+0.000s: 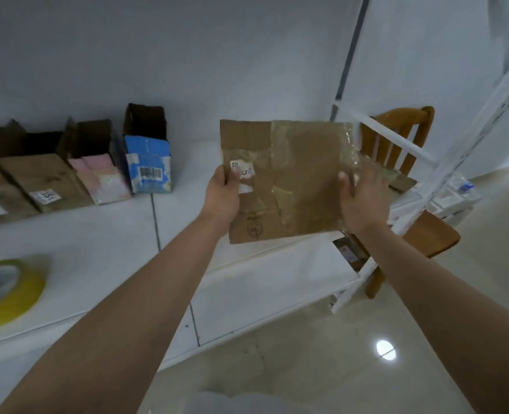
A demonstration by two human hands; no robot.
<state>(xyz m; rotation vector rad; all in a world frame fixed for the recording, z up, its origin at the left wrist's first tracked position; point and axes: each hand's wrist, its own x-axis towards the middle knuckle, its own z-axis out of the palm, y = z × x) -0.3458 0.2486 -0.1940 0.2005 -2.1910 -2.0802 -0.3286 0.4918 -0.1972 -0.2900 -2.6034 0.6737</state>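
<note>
1. White shelf top (98, 249) and pale wall behind; the work sits in the air above the shelf's right end.
2. Left hand (221, 195) pinches the left edge of the flattened carton (283, 180), thumb on the front face beside a small white label (242, 170), fingers behind.
3. Right hand (362, 198) grips the right edge, thumb on the front. Its fingers are blurred against loose clear tape (351, 144), so exact finger placement is unclear.
4. Carton is held roughly upright, facing the camera and touching nothing else.
5. Handling estimate: light, fairly stiff across the panel, but old creases and folds will let it hinge. Glossy tape patches are likely slick and the loose strip may stick to skin. Better to hold bare cardboard at opposite edges, as now.
6. Left along the shelf stands a row of used boxes (38, 180), brown, pink and blue, close together by the wall.
7. Yellow tape roll (8, 291) lies near the shelf's front edge, well apart from the carton.
8. Wooden chair (411, 174) sits behind a white rack frame (471, 138) on the right, over a glossy tiled floor (307, 369).
</note>
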